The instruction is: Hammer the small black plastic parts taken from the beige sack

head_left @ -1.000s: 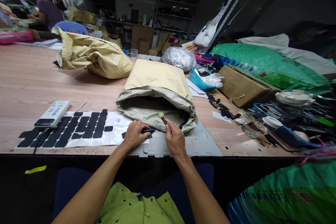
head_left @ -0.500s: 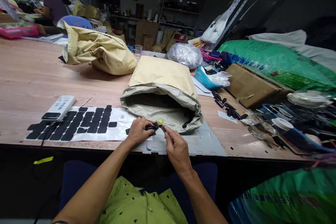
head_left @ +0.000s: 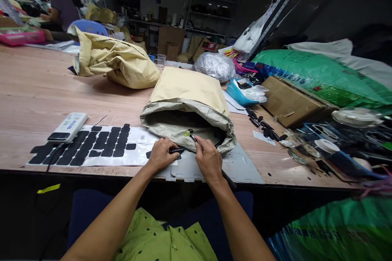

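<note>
My left hand (head_left: 162, 155) is closed on a slim black piece (head_left: 177, 151) and rests on the grey board (head_left: 245, 168) at the table's front. The far end of that piece sticks out past my fingertips. In my right hand (head_left: 209, 161) is a small mallet (head_left: 187, 133) with a clear yellow-green face and a dark handle. Its head is raised a little above the black piece, apart from it. Just beyond both hands lies a cream sack (head_left: 190, 83), its wide grey mouth facing me and its inside dark.
Left of my hands are a white sheet with black rounded stickers (head_left: 108, 142), a white handheld device (head_left: 67, 127) and a thin metal rod (head_left: 100, 119). Loose black parts (head_left: 266, 124) and a cardboard box (head_left: 298, 100) lie to the right. A second sack (head_left: 122, 59) lies behind.
The mallet head has lifted up and away from the black piece, its handle now tilted. My right hand has shifted slightly right; my left hand has stayed in place.
</note>
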Tool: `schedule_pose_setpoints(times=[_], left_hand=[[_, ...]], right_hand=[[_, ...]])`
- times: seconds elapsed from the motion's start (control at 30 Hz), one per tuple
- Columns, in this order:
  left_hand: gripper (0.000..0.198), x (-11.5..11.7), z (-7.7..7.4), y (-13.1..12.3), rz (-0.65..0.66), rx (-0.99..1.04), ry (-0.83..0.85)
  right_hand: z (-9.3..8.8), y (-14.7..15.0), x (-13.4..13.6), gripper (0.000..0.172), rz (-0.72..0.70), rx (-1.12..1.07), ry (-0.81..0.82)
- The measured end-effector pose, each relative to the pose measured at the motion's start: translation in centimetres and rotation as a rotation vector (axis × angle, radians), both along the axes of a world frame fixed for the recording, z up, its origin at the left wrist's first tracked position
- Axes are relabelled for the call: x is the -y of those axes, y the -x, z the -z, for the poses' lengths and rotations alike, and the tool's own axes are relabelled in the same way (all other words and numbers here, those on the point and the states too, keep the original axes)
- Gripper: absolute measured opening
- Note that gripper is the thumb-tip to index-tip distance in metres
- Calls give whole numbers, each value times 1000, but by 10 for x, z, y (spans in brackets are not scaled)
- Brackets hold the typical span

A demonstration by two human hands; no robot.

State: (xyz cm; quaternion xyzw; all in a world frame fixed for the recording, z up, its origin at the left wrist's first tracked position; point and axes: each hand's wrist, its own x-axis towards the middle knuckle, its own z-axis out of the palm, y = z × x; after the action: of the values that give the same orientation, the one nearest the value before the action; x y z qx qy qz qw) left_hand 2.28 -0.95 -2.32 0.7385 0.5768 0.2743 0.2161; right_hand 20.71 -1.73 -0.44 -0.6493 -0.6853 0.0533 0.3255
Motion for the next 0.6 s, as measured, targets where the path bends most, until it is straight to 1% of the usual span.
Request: schedule_pose_setpoints(times=[0.07,0.13,0.23,0.3,0.43,0.6], left_hand=[[17,0,0,0,1,-1,3],[17,0,0,0,6,-9,8],[18,0,1,1,16,-24,11],[18,0,1,2,37,-24,6],[19,1,4,5,91,4,-23],[30,2,7,6,87,-30,-12]], right_hand=[[3,0,-14,33,67,95,38],[12,2,-22,32,101,185,59],[28,8,-24,33,128,325,2],[35,10,-22,34,140,386,-53],[38,11,-20,34,139,415,-75],[38,10,-22,34,149,419,-77]])
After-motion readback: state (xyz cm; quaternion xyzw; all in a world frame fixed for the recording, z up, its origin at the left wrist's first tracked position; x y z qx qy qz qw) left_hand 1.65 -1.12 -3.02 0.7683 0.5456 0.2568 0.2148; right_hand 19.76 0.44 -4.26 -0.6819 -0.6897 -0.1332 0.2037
